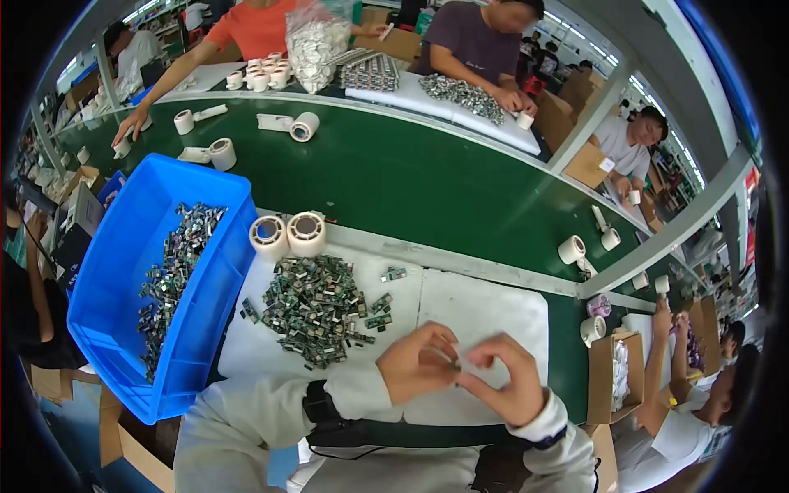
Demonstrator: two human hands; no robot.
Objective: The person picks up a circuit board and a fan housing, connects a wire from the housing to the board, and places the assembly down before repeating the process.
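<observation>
The circuit-board pile (316, 308) lies forward-left, nearer the left hand (413, 363) than the right hand (514, 384); both hands' fingers curl around a blurred small piece (454, 366), any pinch unclear.

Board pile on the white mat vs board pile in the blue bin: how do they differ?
Shape: the mat pile is a compact, roughly round heap; the bin pile is a long, narrow spread.
Surroundings: the mat pile sits open on the white mat, with a few strays beside it; the bin pile lies inside the walls of the blue bin.
Shared: both are jumbled small circuit boards.
</observation>
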